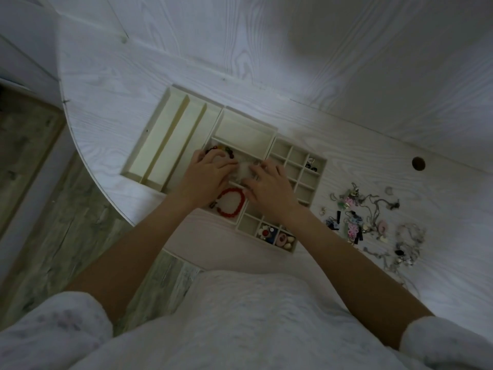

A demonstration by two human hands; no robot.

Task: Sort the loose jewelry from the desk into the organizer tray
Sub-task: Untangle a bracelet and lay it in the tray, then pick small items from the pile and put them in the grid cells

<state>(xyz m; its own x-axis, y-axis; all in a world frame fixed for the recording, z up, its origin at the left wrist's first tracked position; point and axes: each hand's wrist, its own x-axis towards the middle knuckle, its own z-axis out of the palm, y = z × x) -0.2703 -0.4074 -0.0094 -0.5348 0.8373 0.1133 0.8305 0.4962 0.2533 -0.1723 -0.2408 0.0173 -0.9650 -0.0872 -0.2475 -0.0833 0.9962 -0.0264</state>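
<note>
A cream organizer tray (278,145) lies on the white desk. Both hands are over its middle section. My left hand (210,174) and my right hand (269,182) meet at a pale, whitish piece (244,170) in a middle compartment; their fingertips touch it, and the grip is hidden. A red bead bracelet (231,202) lies in the compartment just below the hands. A dark multicoloured bead bracelet (218,150) sits above my left hand. Loose jewelry (368,217) is piled on the desk to the right.
A long three-slot tray (149,145) adjoins the left side. The small-grid section (298,161) holds dark earrings at top right and flower and shell pieces (277,237) at the bottom. A round cable hole (418,163) is on the right. The desk's curved edge drops to the floor on the left.
</note>
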